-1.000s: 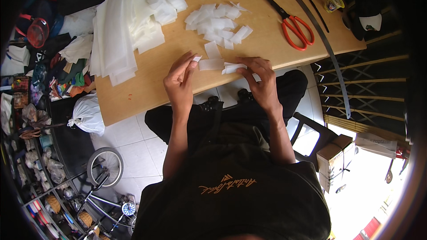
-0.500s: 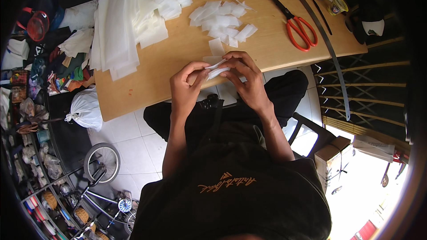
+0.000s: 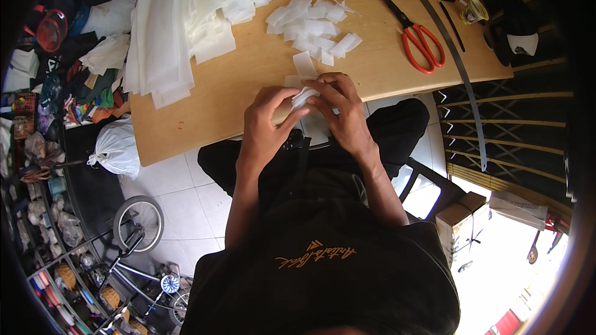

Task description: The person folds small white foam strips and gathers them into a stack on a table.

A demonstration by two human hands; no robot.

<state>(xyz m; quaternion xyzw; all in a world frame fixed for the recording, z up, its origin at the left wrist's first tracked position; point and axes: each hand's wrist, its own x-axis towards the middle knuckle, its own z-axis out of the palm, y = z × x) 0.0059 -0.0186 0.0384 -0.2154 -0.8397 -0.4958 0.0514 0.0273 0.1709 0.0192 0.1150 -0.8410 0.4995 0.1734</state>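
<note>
Pinching a small bundle of white pieces (image 3: 303,97) with fingertips of both left hand (image 3: 264,123) and right hand (image 3: 346,115), by the near edge of the table (image 3: 211,99), about midway along. Cannot tell how many layers, with part of the bundle tucked behind fingers. A second ago, held hands apart, with white material in each; since then, closed that gap and met over one bundle. Seems to mean gathering or evening up by feel, rather than picking from the heap. See a loose white piece (image 3: 303,63) on the table just beyond the right hand, and a second piece (image 3: 292,80) nearer, partly hidden by fingers. Find a heap of small pieces (image 3: 313,28) farther in, toward the far edge; also orange-handled scissors (image 3: 406,42) toward the right edge, and long white strips (image 3: 158,43) toward the left edge
</note>
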